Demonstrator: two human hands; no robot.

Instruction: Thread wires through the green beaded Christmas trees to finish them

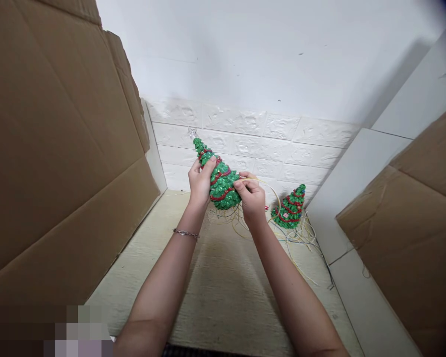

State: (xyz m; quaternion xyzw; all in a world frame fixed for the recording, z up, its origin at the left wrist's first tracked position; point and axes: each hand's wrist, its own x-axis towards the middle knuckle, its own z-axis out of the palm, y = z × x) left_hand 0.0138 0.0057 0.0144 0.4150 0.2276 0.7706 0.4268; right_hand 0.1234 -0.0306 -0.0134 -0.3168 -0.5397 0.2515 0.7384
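Observation:
My left hand (201, 182) is closed round the upper left side of a small green Christmas tree ornament (225, 184), which tilts to the left above the table. Red garland winds about the tree, and a clear star (192, 132) tops it. At the tree's lower right, my right hand (251, 196) pinches a thin yellow wire (277, 193) that loops out beyond the fingers. The fingertips are close against the branches; whether they also grip the tree I cannot tell. More thin wires hang below the base.
A second green Christmas tree (290, 208) stands at the back right, with loose wires (301, 243) around its base. Large cardboard sheets (59, 148) (412, 223) flank the pale wooden table (223, 287). A white brick-patterned wall (245, 121) closes the back.

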